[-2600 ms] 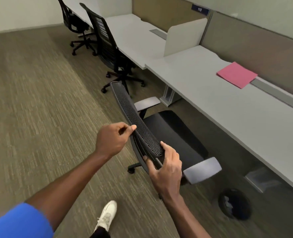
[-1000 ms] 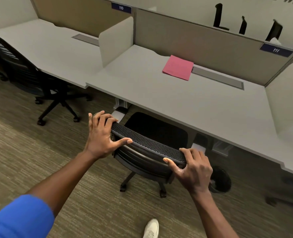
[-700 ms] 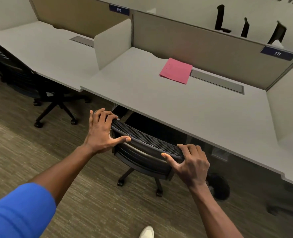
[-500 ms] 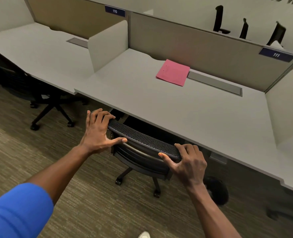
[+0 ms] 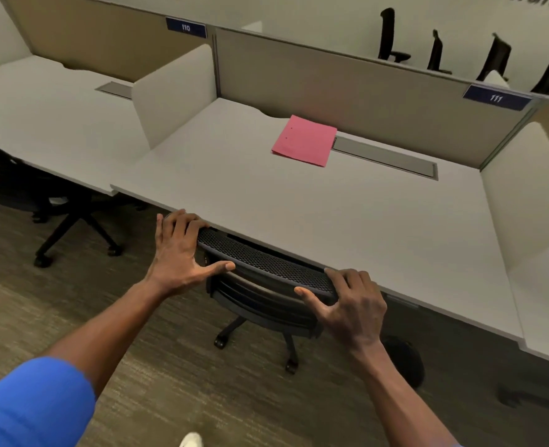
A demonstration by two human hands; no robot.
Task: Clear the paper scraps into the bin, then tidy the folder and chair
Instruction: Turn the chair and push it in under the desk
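Observation:
The black mesh office chair (image 5: pixel 263 266) stands tucked under the white desk (image 5: pixel 299 214), its backrest top touching the desk's front edge and its seat hidden beneath. My left hand (image 5: pixel 179 253) grips the left end of the backrest. My right hand (image 5: pixel 350 304) grips its right end. The pink folder (image 5: pixel 303 140) lies flat and closed at the back of the desk, beside the grey cable tray. The dark round bin (image 5: pixel 405 359) sits on the carpet under the desk, to the right of my right wrist.
White side dividers (image 5: pixel 173 91) wall in the desk on both sides, with a beige partition behind. Another black chair (image 5: pixel 70 217) stands under the neighbouring desk to the left. Carpet lies around me, with my white shoe (image 5: pixel 191 440) at the bottom edge.
Both hands have turned the chair to face the desk and pushed it forward until the backrest meets the desk edge. My view has moved closer to the desk.

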